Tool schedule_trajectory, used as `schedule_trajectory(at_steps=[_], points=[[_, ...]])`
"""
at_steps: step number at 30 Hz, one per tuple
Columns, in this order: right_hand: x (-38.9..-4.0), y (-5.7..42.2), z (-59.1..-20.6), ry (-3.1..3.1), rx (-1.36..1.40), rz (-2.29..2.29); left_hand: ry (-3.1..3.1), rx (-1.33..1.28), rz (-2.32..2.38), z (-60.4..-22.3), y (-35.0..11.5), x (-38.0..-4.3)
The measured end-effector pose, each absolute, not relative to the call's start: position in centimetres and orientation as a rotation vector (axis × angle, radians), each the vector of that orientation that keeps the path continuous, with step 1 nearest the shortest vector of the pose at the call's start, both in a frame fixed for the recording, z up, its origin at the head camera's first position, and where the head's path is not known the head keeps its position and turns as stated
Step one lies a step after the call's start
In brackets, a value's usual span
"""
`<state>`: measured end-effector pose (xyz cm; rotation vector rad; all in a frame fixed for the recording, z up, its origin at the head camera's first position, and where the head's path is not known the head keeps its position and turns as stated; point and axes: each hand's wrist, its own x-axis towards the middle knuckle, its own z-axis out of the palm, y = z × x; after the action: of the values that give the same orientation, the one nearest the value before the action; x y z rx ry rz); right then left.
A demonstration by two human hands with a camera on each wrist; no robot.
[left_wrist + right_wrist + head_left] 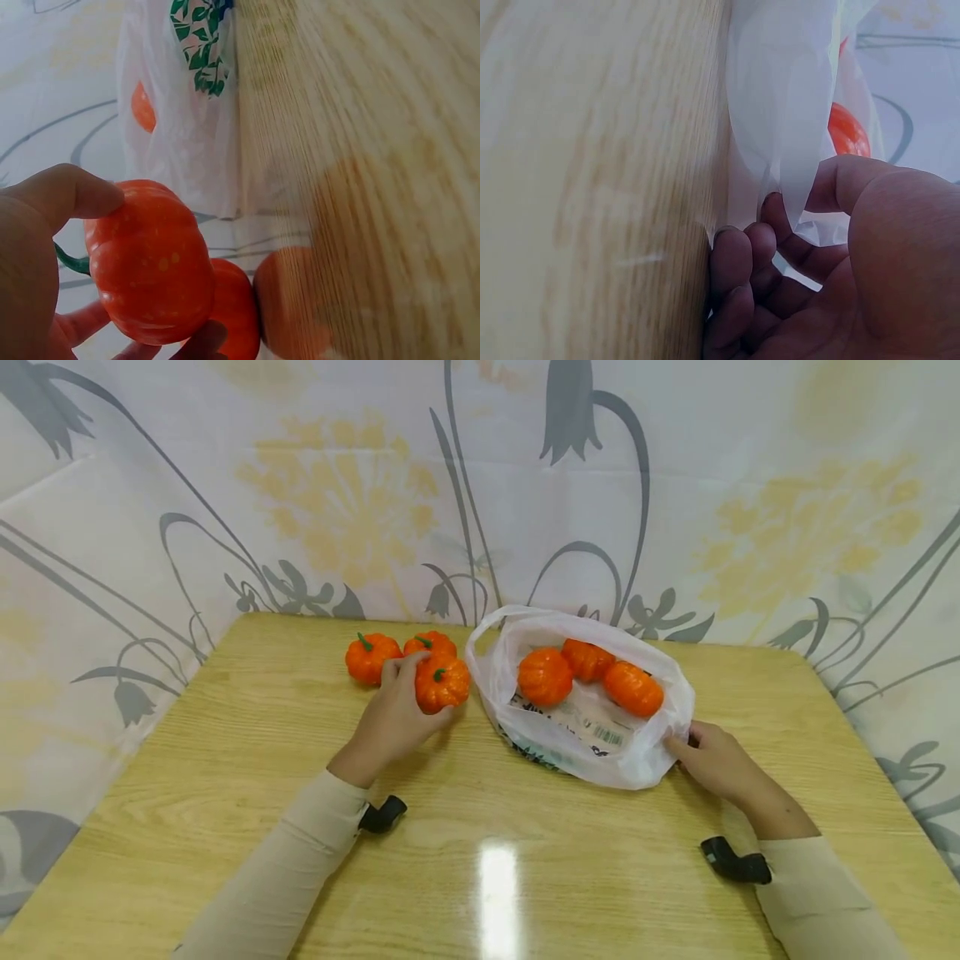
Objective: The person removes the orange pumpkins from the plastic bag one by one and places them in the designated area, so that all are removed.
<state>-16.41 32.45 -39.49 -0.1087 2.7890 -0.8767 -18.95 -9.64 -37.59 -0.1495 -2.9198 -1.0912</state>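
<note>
Our left grip (396,712) holds a pumpkin (444,687) while our right grip (716,762) pinches the bag's rim (647,760), which we should hold wide.

White bag (780,97) in right hand (862,277)

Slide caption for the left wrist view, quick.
Left grip holding a green-stemmed orange pumpkin, a white bag beyond.

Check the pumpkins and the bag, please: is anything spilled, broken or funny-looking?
Nothing looks spilled or broken. The white bag is crumpled and gapes open, which seems normal for a soft bag; the right hand pinches its edge. Three pumpkins sit inside, and the left hand holds another pumpkin.
</note>
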Motion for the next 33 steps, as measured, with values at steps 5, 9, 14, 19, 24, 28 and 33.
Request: schedule_trajectory(at_steps=[5,9,14,19,24,28,33], points=[[-16.5,32.6,-39.4,2.788,-0.095,-0.865,-2.954,-0.155,-1.071,-37.6,-9.7,-19.2],[-16.5,32.6,-39.3,2.804,-0.109,-0.865,-2.963,-0.161,-1.051,-37.6,-9.9,-19.3],[-16.7,32.6,-39.4,2.789,-0.109,-0.862,-2.987,-0.169,-1.031,-37.9,-10.3,-19.4],[-16.7,32.5,-39.3,2.787,-0.105,-0.861,-2.986,-0.196,-1.038,-38.1,-10.6,-19.5],[-16.6,32.4,-39.2,2.798,-0.114,-0.854,-2.981,-0.215,-1.028,-38.3,-10.7,-19.7],[-16.5,32.4,-39.3,2.799,-0.115,-0.841,-2.994,-0.209,-1.03,-38.5,-10.8,-19.7],[-16.5,32.4,-39.3,2.793,-0.107,-0.837,-2.996,-0.202,-1.037,-38.6,-10.9,-19.7]])
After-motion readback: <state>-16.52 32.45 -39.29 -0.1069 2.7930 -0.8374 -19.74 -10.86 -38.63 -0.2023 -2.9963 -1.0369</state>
